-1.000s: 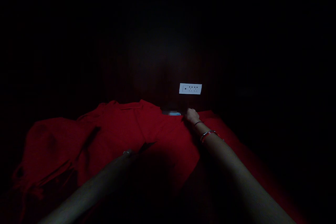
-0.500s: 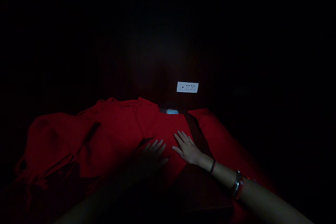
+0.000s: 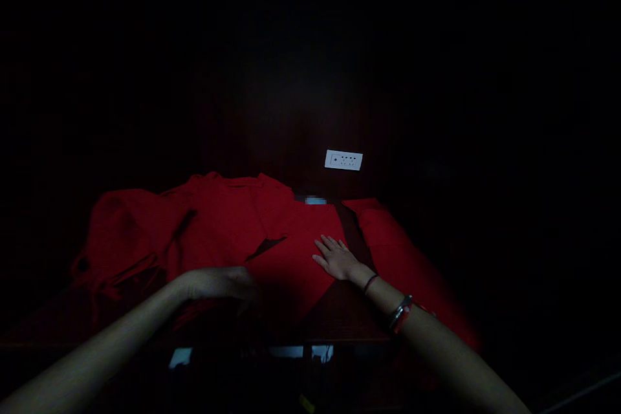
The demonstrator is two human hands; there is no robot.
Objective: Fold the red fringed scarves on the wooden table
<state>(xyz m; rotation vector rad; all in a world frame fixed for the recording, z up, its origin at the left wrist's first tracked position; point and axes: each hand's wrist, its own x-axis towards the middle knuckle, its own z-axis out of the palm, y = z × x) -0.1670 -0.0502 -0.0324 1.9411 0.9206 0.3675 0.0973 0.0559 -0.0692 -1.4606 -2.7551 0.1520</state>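
In dim light, a spread of red cloth [image 3: 291, 272], which looks like a garment, lies on a dark tabletop. My right hand [image 3: 336, 260] rests flat on its right part, fingers stretched out and holding nothing. Over the cloth's near left part, my left hand [image 3: 226, 284] bends down at the wrist; its fingertips sink into shadow, so I cannot see whether they pinch the fabric. Bunched red fabric [image 3: 129, 223] with loose strings or ties lies at the left. A dark gap shows between folds beyond my left hand.
Another long red cloth [image 3: 402, 252] runs down the right side. A white wall socket [image 3: 343, 160] is at the back, with a small blurred pale-blue object [image 3: 315, 200] below it. Under the table edge [image 3: 339, 341] are pale shapes and a yellow item [image 3: 307, 403].
My left hand has drawn back toward me and left, going from spread fingers to a bent-down wrist. My right hand stays flat on the cloth. The view has tilted down slightly.
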